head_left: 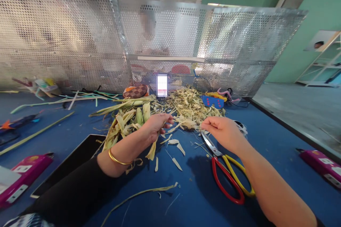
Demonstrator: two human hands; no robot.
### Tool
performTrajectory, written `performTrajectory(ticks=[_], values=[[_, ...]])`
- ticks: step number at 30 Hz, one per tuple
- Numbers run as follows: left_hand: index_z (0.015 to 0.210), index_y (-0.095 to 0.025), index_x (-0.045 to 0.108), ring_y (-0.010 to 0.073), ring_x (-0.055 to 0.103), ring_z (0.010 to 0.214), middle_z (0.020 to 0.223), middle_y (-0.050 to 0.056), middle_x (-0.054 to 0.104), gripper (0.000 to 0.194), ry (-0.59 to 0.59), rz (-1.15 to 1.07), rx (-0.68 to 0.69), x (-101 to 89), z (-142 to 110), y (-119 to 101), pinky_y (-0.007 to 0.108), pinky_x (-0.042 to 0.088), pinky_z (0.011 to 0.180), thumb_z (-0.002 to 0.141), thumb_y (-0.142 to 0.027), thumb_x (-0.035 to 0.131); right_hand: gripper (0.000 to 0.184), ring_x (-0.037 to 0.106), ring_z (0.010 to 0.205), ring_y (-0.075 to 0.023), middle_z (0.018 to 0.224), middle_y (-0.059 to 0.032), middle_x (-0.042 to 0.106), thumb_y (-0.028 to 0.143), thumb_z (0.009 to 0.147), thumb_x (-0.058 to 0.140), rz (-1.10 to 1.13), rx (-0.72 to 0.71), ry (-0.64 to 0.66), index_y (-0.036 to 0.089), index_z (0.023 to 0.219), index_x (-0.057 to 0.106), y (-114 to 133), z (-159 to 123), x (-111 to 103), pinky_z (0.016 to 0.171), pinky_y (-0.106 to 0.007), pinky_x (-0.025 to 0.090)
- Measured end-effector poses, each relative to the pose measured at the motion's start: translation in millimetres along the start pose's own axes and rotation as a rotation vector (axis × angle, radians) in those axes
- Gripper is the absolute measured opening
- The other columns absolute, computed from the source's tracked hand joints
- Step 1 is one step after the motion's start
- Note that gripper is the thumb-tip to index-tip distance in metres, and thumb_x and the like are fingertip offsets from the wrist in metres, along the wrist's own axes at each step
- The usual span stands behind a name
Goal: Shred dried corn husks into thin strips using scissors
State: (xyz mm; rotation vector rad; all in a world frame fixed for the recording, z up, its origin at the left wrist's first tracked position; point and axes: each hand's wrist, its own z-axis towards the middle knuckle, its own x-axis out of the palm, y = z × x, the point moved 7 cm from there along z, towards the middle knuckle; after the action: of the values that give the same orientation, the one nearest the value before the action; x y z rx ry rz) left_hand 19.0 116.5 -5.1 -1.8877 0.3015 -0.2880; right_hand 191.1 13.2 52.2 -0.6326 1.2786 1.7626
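Note:
My left hand (158, 125), with a gold bangle at the wrist, hovers over the middle of the blue table, its fingers curled together. A thin pale strand may be in them, but it is too fine to make out. To its right, my right hand (222, 131) is closed in a pinch; whatever its fingertips hold is too small to name. Dried corn husks (130, 118) lie beside and below my left hand. Behind both hands is a heap of shredded husk (190, 106). Scissors (217, 154) with one red and one yellow handle lie beneath my right hand.
A perforated metal screen (170, 39) stands along the back, with a lit phone (162, 86) before it. Magenta power strips (25, 177) lie at both sides. A black tray (69, 165) sits near my left forearm. A long husk strip (138, 193) lies in front.

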Motion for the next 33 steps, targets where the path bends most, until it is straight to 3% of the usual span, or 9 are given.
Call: performTrajectory(ticks=[3, 5, 8, 10, 14, 17, 20, 24, 33], values=[[0.071, -0.014, 0.058, 0.0049, 0.054, 0.052, 0.077, 0.001, 0.062, 0.012, -0.099, 0.070, 0.115, -9.0, 2.3, -9.3, 0.014, 0.024, 0.036, 0.079, -0.021, 0.055, 0.030, 0.040, 0.048, -0.0104, 0.049, 0.0042, 0.046, 0.037, 0.081, 0.052, -0.004, -0.002, -0.041, 0.019, 0.057, 0.051, 0.3, -0.1, -1.6, 0.048, -0.022, 0.029], [0.070, -0.014, 0.059, 0.0058, 0.056, 0.052, 0.081, 0.003, 0.063, 0.013, -0.059, 0.120, 0.179, -2.6, -2.0, -12.9, 0.014, 0.025, 0.035, 0.080, -0.022, 0.055, 0.029, 0.038, 0.047, -0.0101, 0.048, 0.0047, 0.044, 0.037, 0.081, 0.051, 0.023, -0.012, -0.044, 0.019, 0.058, 0.052, 1.5, -0.2, 1.9, 0.048, -0.022, 0.027], [0.073, -0.013, 0.060, 0.0043, 0.052, 0.043, 0.088, 0.006, 0.066, 0.014, 0.143, 0.131, 0.167, 21.7, -14.0, -6.4, 0.016, 0.028, 0.032, 0.082, -0.020, 0.050, 0.027, 0.039, 0.047, -0.0104, 0.049, 0.0043, 0.045, 0.037, 0.082, 0.051, 0.062, -0.006, -0.050, 0.019, 0.062, 0.055, 4.0, -1.2, 9.6, 0.047, -0.022, 0.027], [0.074, -0.013, 0.058, 0.0041, 0.051, 0.042, 0.091, 0.008, 0.066, 0.015, 0.296, 0.072, 0.081, 39.0, -22.6, 5.2, 0.016, 0.032, 0.033, 0.083, -0.020, 0.048, 0.026, 0.041, 0.049, -0.0109, 0.052, 0.0033, 0.048, 0.037, 0.082, 0.051, 0.083, -0.010, -0.056, 0.019, 0.063, 0.056, 7.4, -2.3, 15.2, 0.048, -0.022, 0.029], [0.074, -0.015, 0.052, 0.0096, 0.059, 0.051, 0.079, 0.005, 0.066, 0.011, 0.462, -0.034, -0.047, 57.4, -32.0, 23.3, 0.019, 0.045, 0.043, 0.083, -0.019, 0.048, 0.025, 0.045, 0.052, -0.0115, 0.055, 0.0025, 0.053, 0.034, 0.084, 0.050, 0.125, -0.053, -0.023, 0.020, 0.065, 0.058, 14.7, -4.3, 25.9, 0.050, -0.022, 0.032], [0.072, -0.016, 0.051, 0.0079, 0.051, 0.045, 0.057, -0.004, 0.052, 0.011, 0.469, -0.054, -0.049, 56.9, -31.3, 25.6, 0.022, 0.049, 0.049, 0.083, -0.020, 0.048, 0.024, 0.047, 0.055, -0.0125, 0.059, 0.0018, 0.055, 0.035, 0.084, 0.050, 0.109, -0.087, -0.066, 0.020, 0.068, 0.059, 15.7, -5.0, 22.6, 0.053, -0.023, 0.034], [0.072, -0.016, 0.053, 0.0060, 0.042, 0.042, 0.052, -0.007, 0.040, 0.012, 0.428, -0.056, -0.009, 51.7, -29.3, 21.7, 0.023, 0.049, 0.050, 0.082, -0.019, 0.048, 0.023, 0.047, 0.055, -0.0131, 0.059, 0.0013, 0.055, 0.035, 0.084, 0.050, 0.086, -0.071, -0.144, 0.020, 0.068, 0.058, 11.8, -5.1, 11.3, 0.054, -0.023, 0.034], [0.068, -0.015, 0.057, 0.0061, 0.041, 0.043, 0.053, -0.006, 0.041, 0.014, 0.388, 0.005, 0.040, 48.1, -29.4, 16.9, 0.024, 0.049, 0.052, 0.080, -0.020, 0.051, 0.021, 0.047, 0.055, -0.0128, 0.059, 0.0012, 0.057, 0.032, 0.083, 0.051, 0.070, -0.065, -0.218, 0.020, 0.067, 0.059, 9.4, -5.4, -3.2, 0.054, -0.024, 0.034], [0.064, -0.015, 0.061, 0.0066, 0.045, 0.041, 0.051, -0.005, 0.042, 0.018, 0.499, 0.269, 0.124, 54.7, -37.0, 14.5, 0.023, 0.047, 0.050, 0.076, -0.027, 0.054, 0.023, 0.044, 0.053, -0.0124, 0.055, 0.0015, 0.052, 0.033, 0.083, 0.051, 0.055, -0.076, -0.332, 0.019, 0.066, 0.058, 8.2, -6.1, -18.6, 0.053, -0.023, 0.032]])
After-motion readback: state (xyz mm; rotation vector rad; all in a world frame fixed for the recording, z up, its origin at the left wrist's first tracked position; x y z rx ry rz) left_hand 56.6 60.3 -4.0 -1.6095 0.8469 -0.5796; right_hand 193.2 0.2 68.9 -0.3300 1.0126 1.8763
